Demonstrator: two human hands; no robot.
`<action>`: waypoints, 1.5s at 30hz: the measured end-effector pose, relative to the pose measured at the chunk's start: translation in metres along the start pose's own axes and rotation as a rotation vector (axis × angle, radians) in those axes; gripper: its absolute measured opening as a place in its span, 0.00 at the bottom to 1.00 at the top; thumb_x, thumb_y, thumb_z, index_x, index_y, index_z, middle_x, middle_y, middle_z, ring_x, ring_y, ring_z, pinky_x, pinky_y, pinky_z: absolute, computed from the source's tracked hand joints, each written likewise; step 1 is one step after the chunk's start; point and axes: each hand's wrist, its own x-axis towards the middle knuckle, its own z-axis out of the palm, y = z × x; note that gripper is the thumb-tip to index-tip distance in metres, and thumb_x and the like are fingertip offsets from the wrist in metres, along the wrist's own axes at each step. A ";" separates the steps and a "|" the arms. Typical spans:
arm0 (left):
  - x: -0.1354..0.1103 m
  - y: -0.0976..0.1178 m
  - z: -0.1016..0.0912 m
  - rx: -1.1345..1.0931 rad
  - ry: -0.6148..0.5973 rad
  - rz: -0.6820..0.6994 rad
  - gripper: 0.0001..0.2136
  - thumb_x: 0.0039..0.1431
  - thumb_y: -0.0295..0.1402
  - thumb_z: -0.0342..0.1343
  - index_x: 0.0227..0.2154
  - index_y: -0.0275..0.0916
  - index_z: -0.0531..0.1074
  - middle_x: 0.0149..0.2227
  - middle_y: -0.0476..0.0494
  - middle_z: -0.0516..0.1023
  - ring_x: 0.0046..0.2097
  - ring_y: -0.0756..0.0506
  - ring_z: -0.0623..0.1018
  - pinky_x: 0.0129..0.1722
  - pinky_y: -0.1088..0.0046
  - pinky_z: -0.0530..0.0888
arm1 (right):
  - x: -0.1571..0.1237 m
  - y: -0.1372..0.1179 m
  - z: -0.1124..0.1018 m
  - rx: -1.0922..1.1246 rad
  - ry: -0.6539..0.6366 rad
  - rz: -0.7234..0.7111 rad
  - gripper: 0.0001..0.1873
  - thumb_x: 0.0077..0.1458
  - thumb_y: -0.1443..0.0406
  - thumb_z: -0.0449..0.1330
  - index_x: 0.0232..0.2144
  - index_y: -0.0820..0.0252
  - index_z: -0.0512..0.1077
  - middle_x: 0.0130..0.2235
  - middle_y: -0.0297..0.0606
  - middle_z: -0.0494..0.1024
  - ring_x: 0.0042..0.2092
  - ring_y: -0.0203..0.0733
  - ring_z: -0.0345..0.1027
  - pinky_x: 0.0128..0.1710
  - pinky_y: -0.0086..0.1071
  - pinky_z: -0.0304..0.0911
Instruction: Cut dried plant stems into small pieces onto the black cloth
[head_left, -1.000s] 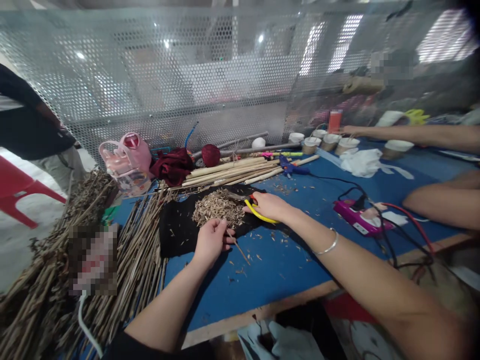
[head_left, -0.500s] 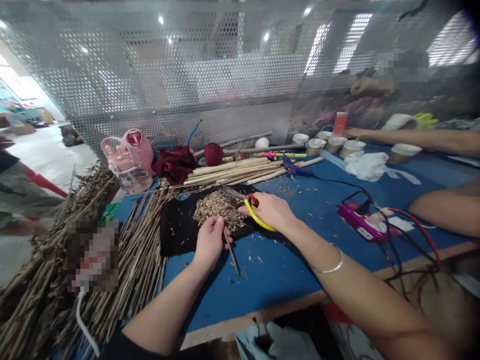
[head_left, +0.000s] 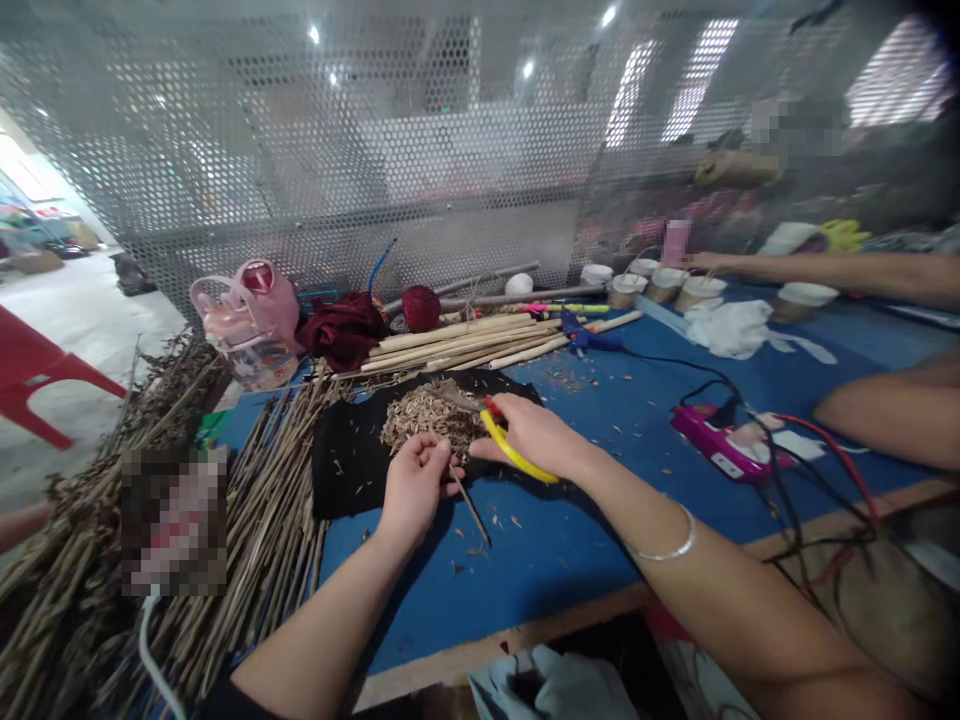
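My left hand is closed around a thin dry stick that points down and right over the blue table. My right hand grips yellow-handled cutters whose blades reach toward a heap of chopped stick pieces. The heap lies on a black cloth. Both hands meet at the cloth's near right edge.
A big pile of dry stalks fills the left. Thicker pale sticks, a red yarn ball, a pink bottle and cups line the back by a perforated screen. A pink device with cables and other people's arms occupy the right.
The cutters have moved closer to my left hand and the stick. A person at the far left has gone out of view.
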 end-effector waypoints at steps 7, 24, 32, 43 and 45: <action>0.000 -0.001 0.000 -0.029 0.015 0.071 0.14 0.45 0.40 0.59 0.29 0.35 0.65 0.22 0.50 0.71 0.23 0.53 0.72 0.21 0.79 0.70 | -0.010 -0.017 0.013 -0.037 -0.062 -0.062 0.39 0.33 0.37 0.55 0.36 0.62 0.65 0.37 0.45 0.68 0.39 0.48 0.63 0.37 0.35 0.58; 0.003 -0.005 -0.001 0.020 0.023 0.119 0.14 0.45 0.40 0.58 0.25 0.34 0.65 0.21 0.50 0.72 0.16 0.56 0.66 0.14 0.82 0.63 | -0.010 -0.029 0.018 -0.072 -0.158 0.030 0.36 0.40 0.36 0.48 0.35 0.60 0.64 0.32 0.43 0.74 0.33 0.46 0.69 0.26 0.30 0.53; 0.004 -0.004 -0.004 0.070 0.084 0.066 0.15 0.44 0.42 0.59 0.26 0.35 0.65 0.20 0.50 0.71 0.19 0.54 0.68 0.14 0.82 0.65 | -0.005 -0.026 0.022 -0.115 -0.187 0.091 0.37 0.38 0.34 0.46 0.31 0.58 0.68 0.32 0.44 0.76 0.33 0.48 0.70 0.25 0.30 0.53; 0.005 -0.002 -0.005 0.058 0.113 0.063 0.15 0.42 0.42 0.59 0.26 0.35 0.65 0.19 0.51 0.70 0.20 0.54 0.70 0.15 0.82 0.66 | -0.005 -0.023 0.015 -0.145 -0.197 0.040 0.39 0.37 0.34 0.46 0.35 0.59 0.67 0.33 0.43 0.75 0.35 0.49 0.70 0.29 0.32 0.56; 0.006 -0.003 -0.005 0.058 0.105 0.070 0.15 0.43 0.42 0.59 0.26 0.35 0.64 0.19 0.51 0.69 0.19 0.53 0.70 0.15 0.81 0.66 | -0.008 -0.025 0.014 -0.122 -0.194 0.029 0.41 0.36 0.34 0.48 0.39 0.60 0.65 0.34 0.44 0.75 0.36 0.50 0.70 0.30 0.32 0.56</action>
